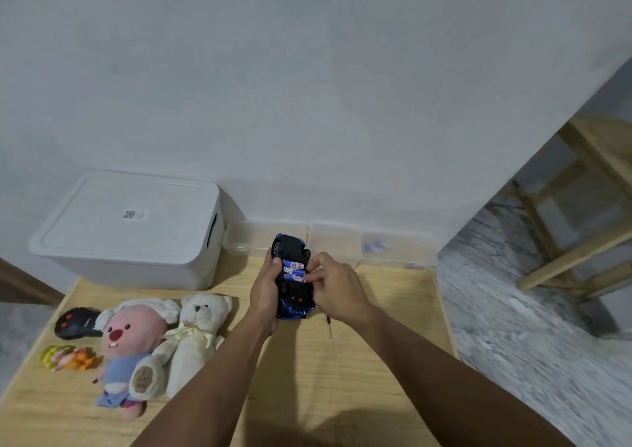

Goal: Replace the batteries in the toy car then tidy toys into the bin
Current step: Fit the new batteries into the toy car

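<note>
A blue and black toy car (290, 246) is held upside down above the wooden table (342, 378). Its battery bay lies open, with three blue and white batteries (293, 270) side by side in it. My left hand (266, 293) grips the car's left side, thumb on its underside. My right hand (337, 286) grips the car's right side, and its fingertips pinch the end of the lowest battery. The white bin (130, 231) stands at the back left with its lid on.
Left of the car lie a white teddy bear (195, 337), a pink plush (131, 347), a black remote control (77, 323) and a small colourful toy (68, 357). A screwdriver (329, 327) lies under my right wrist. Clear small boxes (393, 250) line the wall. A wooden stool (574, 214) stands on the floor to the right.
</note>
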Motion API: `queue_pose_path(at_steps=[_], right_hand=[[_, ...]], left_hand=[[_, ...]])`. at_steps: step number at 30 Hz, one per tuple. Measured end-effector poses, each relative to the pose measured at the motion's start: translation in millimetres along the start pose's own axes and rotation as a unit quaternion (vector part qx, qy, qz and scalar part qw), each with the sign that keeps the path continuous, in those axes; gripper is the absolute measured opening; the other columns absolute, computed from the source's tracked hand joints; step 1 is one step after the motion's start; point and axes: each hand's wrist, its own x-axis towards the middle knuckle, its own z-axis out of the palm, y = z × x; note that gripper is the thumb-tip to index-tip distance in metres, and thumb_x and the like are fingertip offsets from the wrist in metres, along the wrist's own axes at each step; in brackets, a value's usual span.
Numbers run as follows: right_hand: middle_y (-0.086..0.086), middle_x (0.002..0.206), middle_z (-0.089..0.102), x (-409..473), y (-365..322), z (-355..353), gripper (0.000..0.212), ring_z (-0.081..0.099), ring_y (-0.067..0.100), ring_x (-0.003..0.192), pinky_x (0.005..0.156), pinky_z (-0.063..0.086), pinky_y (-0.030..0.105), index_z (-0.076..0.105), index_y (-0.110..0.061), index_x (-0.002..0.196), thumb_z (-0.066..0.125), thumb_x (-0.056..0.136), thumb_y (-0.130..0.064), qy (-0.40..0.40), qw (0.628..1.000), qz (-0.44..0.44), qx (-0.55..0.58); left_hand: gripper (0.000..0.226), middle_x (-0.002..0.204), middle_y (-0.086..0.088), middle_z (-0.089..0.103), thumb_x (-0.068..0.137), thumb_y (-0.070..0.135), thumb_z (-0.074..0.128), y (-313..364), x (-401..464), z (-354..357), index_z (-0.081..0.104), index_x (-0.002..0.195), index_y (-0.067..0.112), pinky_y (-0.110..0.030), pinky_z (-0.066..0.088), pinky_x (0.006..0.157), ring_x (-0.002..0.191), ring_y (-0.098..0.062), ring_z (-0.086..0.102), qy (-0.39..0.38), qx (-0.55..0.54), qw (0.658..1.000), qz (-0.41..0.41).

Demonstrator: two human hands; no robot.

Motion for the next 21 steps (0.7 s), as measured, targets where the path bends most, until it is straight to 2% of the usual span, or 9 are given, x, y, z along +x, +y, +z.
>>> queue_pose_path(at_steps=[2, 3, 5, 7, 8, 10, 12, 16, 21], right_hand=[[-0.002, 0.104, 0.074, -1.1, 0.0, -4.6, 0.044, 0.065, 0.014, 0.101, 0.073, 0.047, 0.023, 0.055, -0.016, 0.11, 0.047, 0.074, 0.009, -0.039, 0.999, -0.008, -0.003], [-0.001, 0.107, 0.073, -1.5, 0.0, -7.3, 0.046, 0.064, 0.013, 0.101, 0.067, 0.045, 0.02, 0.054, -0.015, 0.112, 0.046, 0.074, 0.012, -0.061, 0.998, -0.005, 0.014], [0.005, 0.105, 0.073, 0.0, 7.1, -7.6, 0.044, 0.063, 0.014, 0.096, 0.057, 0.041, 0.011, 0.052, -0.012, 0.112, 0.044, 0.078, 0.015, -0.066, 0.992, 0.037, 0.105], [0.007, 0.094, 0.073, 4.1, 20.2, -3.2, 0.035, 0.065, 0.016, 0.089, 0.059, 0.045, 0.014, 0.054, -0.015, 0.102, 0.044, 0.081, 0.012, 0.008, 0.978, 0.105, 0.181], [0.004, 0.088, 0.072, 5.8, 27.5, -1.0, 0.03, 0.065, 0.017, 0.086, 0.061, 0.046, 0.015, 0.056, -0.016, 0.097, 0.047, 0.082, 0.009, 0.051, 0.975, 0.127, 0.177], [-0.003, 0.084, 0.067, 6.3, 43.5, 2.8, 0.02, 0.062, 0.014, 0.082, 0.061, 0.041, 0.013, 0.06, -0.017, 0.092, 0.054, 0.084, 0.0, 0.087, 0.98, 0.149, 0.096], [-0.003, 0.086, 0.066, 3.9, 55.6, 6.0, 0.014, 0.059, 0.013, 0.08, 0.064, 0.039, 0.016, 0.066, -0.016, 0.094, 0.063, 0.083, -0.008, 0.068, 0.985, 0.156, 0.014], [0.0, 0.095, 0.069, 2.0, 61.4, 17.7, 0.016, 0.064, 0.019, 0.092, 0.072, 0.045, 0.021, 0.07, -0.02, 0.095, 0.072, 0.079, -0.02, 0.013, 0.983, 0.176, -0.054], [0.005, 0.105, 0.067, 3.7, 55.3, 32.9, 0.023, 0.062, 0.023, 0.099, 0.076, 0.052, 0.029, 0.067, -0.016, 0.105, 0.072, 0.084, -0.023, -0.021, 0.974, 0.184, -0.132]], left_hand=[[0.033, 0.104, -0.008, 0.071, 0.105, 0.026, 0.033, -2.3, -0.7, -4.1, 0.057, 0.127, 0.027, -0.04, 0.06, 0.066, 0.083, -0.024, 0.07, 0.008, 0.006, 1.0, -0.005], [0.033, 0.105, -0.009, 0.071, 0.105, 0.027, 0.033, -3.8, -1.1, -6.9, 0.057, 0.127, 0.027, -0.04, 0.06, 0.066, 0.084, -0.025, 0.071, 0.012, 0.008, 1.0, -0.01], [0.034, 0.112, -0.012, 0.07, 0.104, 0.031, 0.033, -6.9, -1.6, -12.5, 0.056, 0.13, 0.027, -0.047, 0.059, 0.074, 0.091, -0.03, 0.069, 0.017, 0.016, 0.999, -0.022], [0.034, 0.115, -0.013, 0.07, 0.104, 0.033, 0.035, -9.4, -1.4, -19.7, 0.056, 0.13, 0.032, -0.056, 0.055, 0.085, 0.097, -0.035, 0.068, 0.037, 0.031, 0.998, -0.031], [0.033, 0.115, -0.013, 0.07, 0.103, 0.033, 0.036, -10.5, -1.4, -23.5, 0.056, 0.13, 0.033, -0.059, 0.053, 0.088, 0.1, -0.037, 0.068, 0.045, 0.039, 0.998, -0.035], [0.032, 0.114, -0.013, 0.07, 0.103, 0.032, 0.037, -10.1, -4.0, -29.2, 0.056, 0.128, 0.033, -0.062, 0.05, 0.091, 0.102, -0.038, 0.066, 0.056, 0.047, 0.997, -0.037], [0.031, 0.113, -0.013, 0.069, 0.103, 0.031, 0.037, -10.6, -6.0, -33.9, 0.056, 0.127, 0.033, -0.059, 0.051, 0.089, 0.102, -0.038, 0.066, 0.065, 0.046, 0.996, -0.038], [0.034, 0.116, -0.013, 0.07, 0.102, 0.033, 0.038, -14.0, -9.2, -41.1, 0.055, 0.131, 0.035, -0.058, 0.052, 0.088, 0.103, -0.038, 0.066, 0.081, 0.049, 0.994, -0.046], [0.037, 0.12, -0.017, 0.066, 0.103, 0.029, 0.038, -13.5, -10.1, -47.6, 0.05, 0.137, 0.026, -0.046, 0.055, 0.083, 0.101, -0.036, 0.065, 0.09, 0.061, 0.993, -0.036]])
